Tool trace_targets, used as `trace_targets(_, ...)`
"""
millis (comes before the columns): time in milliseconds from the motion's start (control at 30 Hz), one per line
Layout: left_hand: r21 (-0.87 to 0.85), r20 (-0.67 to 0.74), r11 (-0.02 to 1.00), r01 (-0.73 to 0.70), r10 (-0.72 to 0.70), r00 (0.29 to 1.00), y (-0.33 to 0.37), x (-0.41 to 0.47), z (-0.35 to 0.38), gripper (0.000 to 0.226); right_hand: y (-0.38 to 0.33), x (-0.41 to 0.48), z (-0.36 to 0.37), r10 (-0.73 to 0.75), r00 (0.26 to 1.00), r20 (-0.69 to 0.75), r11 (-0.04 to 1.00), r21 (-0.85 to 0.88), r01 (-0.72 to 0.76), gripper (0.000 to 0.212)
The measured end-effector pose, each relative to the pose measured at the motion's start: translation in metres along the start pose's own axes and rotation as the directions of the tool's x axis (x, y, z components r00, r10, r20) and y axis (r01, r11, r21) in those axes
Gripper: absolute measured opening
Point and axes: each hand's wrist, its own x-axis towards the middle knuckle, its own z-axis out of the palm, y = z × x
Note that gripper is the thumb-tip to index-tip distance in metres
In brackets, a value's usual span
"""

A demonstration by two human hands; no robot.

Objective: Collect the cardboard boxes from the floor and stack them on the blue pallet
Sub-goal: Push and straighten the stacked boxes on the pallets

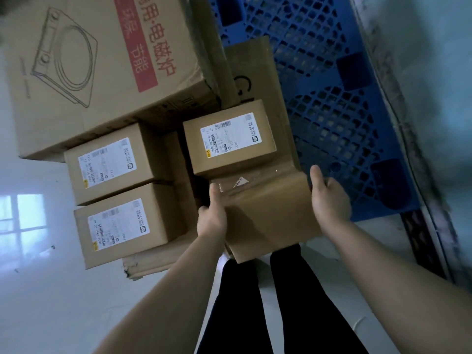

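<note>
The person's forearms (163,297) reach forward above legs in black trousers (298,302), and the two hands carry a plain box (265,210) between them. The left hand (212,215) grips its left side and the right hand (329,198) its right side, each with the thumb laid on top — the other fingers are hidden behind the cardboard. The plain box hangs over the near edge of the blue pallet (332,103), toward its left side. It is just in front of a small labelled box (229,141), which stands on a flat cardboard sheet (255,70). Two other labelled boxes (112,162) stand further left, close against a large box (102,72); I cannot tell whether these rest on the pallet or on the pale floor (38,290). I judge the task to be in the middle: several boxes are grouped, the one in hand is not yet set down, and most of the pallet's grid is bare. On the large box I can read the red characters 电磁炉 and see a line drawing of a round cooker. The white labels (231,135) carry barcodes — their print is too small to read.
</note>
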Motion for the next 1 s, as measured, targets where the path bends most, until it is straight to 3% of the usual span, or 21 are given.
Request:
trace_targets(167,-0.092,-0.005,0.996,-0.005,0.005,1.000,-0.012,-0.003,-0.016,0.037,0.010,-0.006,0.004,0.045,0.977,0.208,0.982,0.173,-0.082,0.050)
trace_targets(233,-0.123,0.023,0.992,-0.017,0.020,1.000,-0.014,-0.004,-0.020,0.019,0.013,-0.007,0.005,0.072,0.960,0.270,0.966,0.220,-0.135,0.048)
trace_targets(433,-0.299,0.033,0.950,-0.092,0.106,0.994,-0.021,-0.001,-0.031,0.020,0.023,-0.005,0.002,0.045,0.966,0.253,0.842,0.510,-0.173,0.034)
trace_targets(533,-0.249,0.002,0.965,-0.082,0.085,0.996,-0.027,0.005,-0.031,0.019,0.027,-0.004,0.011,-0.004,0.956,0.292,0.879,0.457,-0.136,0.011)
trace_targets(667,-0.087,0.022,0.992,-0.093,0.096,0.995,-0.036,0.010,-0.019,0.036,0.027,-0.010,0.027,0.020,0.910,0.415,0.919,0.351,-0.180,0.026)
trace_targets(1000,0.100,-0.137,0.939,-0.329,0.340,0.930,-0.007,0.021,-0.020,0.037,-0.008,-0.009,0.060,-0.094,0.929,0.359,0.953,0.302,-0.020,0.039)
